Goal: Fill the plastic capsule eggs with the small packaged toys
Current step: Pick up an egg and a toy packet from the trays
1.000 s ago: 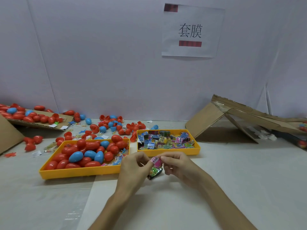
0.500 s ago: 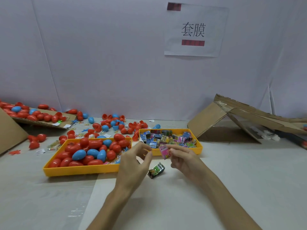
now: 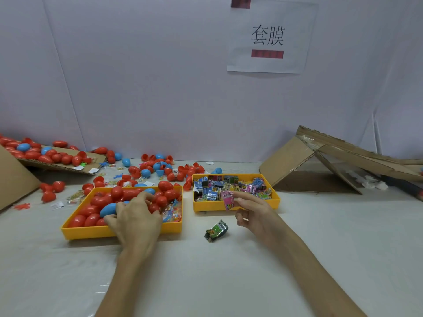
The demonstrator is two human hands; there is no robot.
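Red and blue capsule eggs fill a yellow tray (image 3: 91, 233) on the left. My left hand (image 3: 135, 216) reaches into that tray, its fingers spread over the eggs beside a blue egg (image 3: 108, 209); whether it grips one is hidden. A second yellow tray (image 3: 235, 205) to the right holds several small packaged toys. In front of it my right hand (image 3: 254, 211) pinches a pink packaged toy (image 3: 228, 200) between thumb and fingers. A green packaged toy (image 3: 216, 231) lies on the table between my hands.
Loose eggs and egg halves (image 3: 146, 172) are scattered behind the left tray, and more lie on a cardboard flap (image 3: 57, 165) at far left. A collapsed cardboard box (image 3: 320, 161) leans at the right. A paper sign (image 3: 270, 35) hangs on the white wall.
My left hand let go of the packets and moved left into the egg tray. The green toy dropped to the table. My right hand kept the pink toy and lifted it slightly.
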